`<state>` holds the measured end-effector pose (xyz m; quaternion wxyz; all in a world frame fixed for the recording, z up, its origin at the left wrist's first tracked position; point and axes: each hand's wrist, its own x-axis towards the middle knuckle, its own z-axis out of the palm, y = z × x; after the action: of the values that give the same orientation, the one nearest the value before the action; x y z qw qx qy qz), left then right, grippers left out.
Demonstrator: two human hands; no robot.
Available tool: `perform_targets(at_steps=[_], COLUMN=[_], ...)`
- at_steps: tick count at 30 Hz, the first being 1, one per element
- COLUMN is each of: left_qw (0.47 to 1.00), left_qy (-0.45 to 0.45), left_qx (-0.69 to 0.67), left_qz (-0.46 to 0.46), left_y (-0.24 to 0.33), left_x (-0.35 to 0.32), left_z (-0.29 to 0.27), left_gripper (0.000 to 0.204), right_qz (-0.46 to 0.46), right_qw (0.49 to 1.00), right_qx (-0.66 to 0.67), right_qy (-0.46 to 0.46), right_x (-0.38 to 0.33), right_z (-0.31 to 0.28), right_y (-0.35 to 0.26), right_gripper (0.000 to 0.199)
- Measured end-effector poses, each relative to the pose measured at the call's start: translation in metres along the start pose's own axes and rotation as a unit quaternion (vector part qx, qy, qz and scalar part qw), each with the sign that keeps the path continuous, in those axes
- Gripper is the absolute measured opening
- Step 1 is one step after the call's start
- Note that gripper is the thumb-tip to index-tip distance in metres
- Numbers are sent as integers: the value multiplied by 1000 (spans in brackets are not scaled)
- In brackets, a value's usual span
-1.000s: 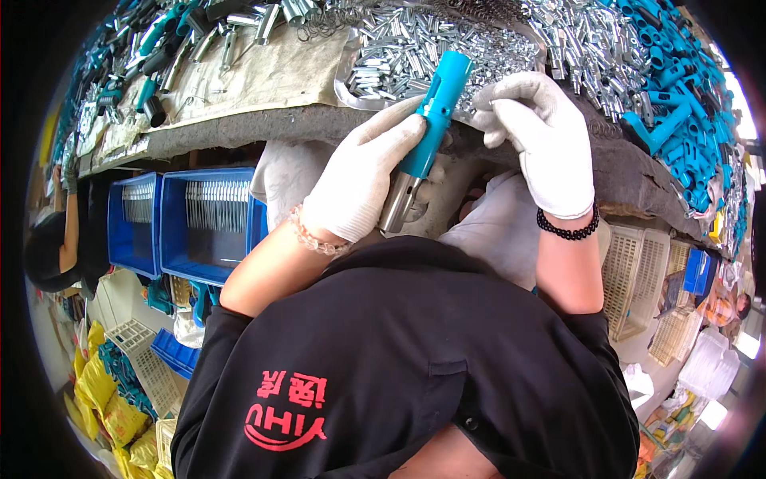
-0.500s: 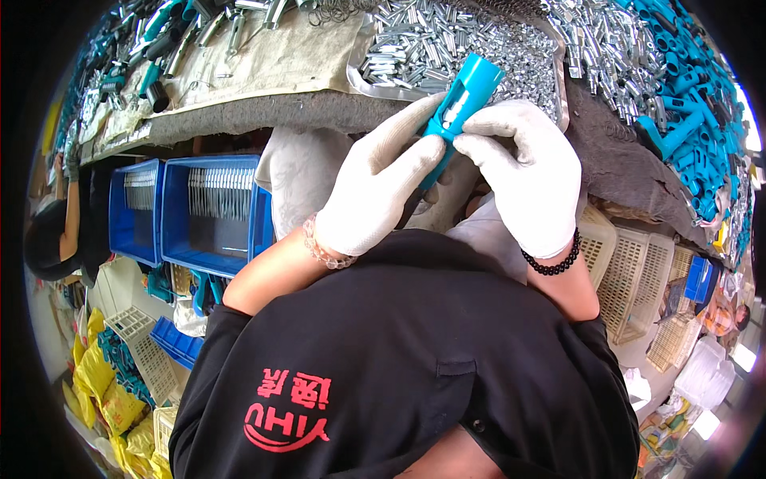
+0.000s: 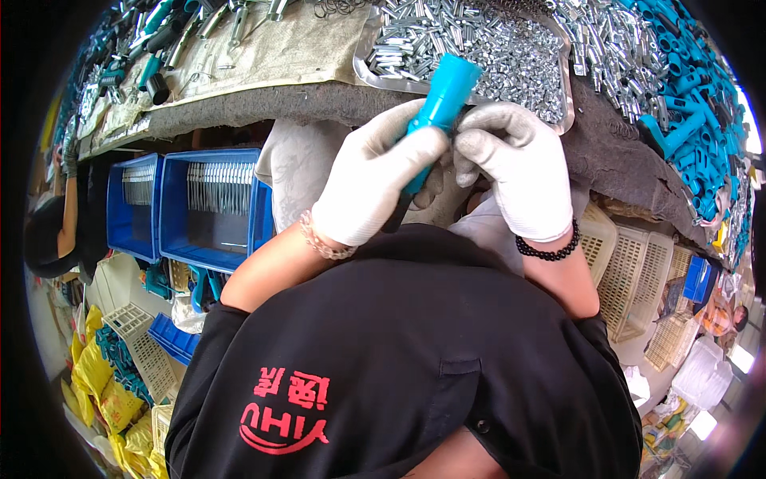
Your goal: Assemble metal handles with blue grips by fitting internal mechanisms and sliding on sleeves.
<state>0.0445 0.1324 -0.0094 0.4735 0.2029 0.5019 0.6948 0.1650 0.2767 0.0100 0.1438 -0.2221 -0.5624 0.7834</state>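
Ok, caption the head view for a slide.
Gloved left hand and right hand hold a blue tube before a tray of small metal sleeves.

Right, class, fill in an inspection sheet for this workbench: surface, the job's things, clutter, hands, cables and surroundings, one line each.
Surface: workbench with a worn grey padded edge and a beige cloth on top.
Job's things: blue plastic handle with a dark end pointing down, held in front of the bench edge.
Clutter: metal tray heaped with small silver metal parts; blue handles piled at the right; tools at the top left.
Hands: left hand in a white glove wraps the handle; right hand, gloved, touches it beside the left.
Cables: nothing seen.
Surroundings: blue bins under the bench, white baskets at the right, yellow packets low left.
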Motion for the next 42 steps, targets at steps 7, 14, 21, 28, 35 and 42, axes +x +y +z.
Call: perform_targets(at_steps=[7, 14, 21, 28, 35, 42], left_qw=[944, 896, 877, 918, 959, 961], left_qy=[-163, -133, -235, -305, -201, 133], left_qx=[-246, -364, -358, -231, -199, -216], left_qz=[-149, -216, -219, -103, -3, 107], left_y=[1, 8, -2, 24, 39, 66], left_x=[3, 1, 3, -15, -43, -57], left_z=[-30, -6, -22, -42, -68, -123], left_gripper=[58, 61, 64, 69, 65, 49], right_qz=[-16, -196, -171, 109, 1, 193], right_qw=[998, 968, 984, 955, 980, 903], right_qx=[-62, -152, 35, 215, 59, -148], right_qy=[23, 44, -27, -173, -193, -354], right_x=[-12, -3, 4, -5, 23, 51], right_z=[10, 20, 21, 55, 92, 172], right_y=[-8, 13, 28, 0, 14, 42], right_gripper=[18, 13, 20, 70, 71, 35])
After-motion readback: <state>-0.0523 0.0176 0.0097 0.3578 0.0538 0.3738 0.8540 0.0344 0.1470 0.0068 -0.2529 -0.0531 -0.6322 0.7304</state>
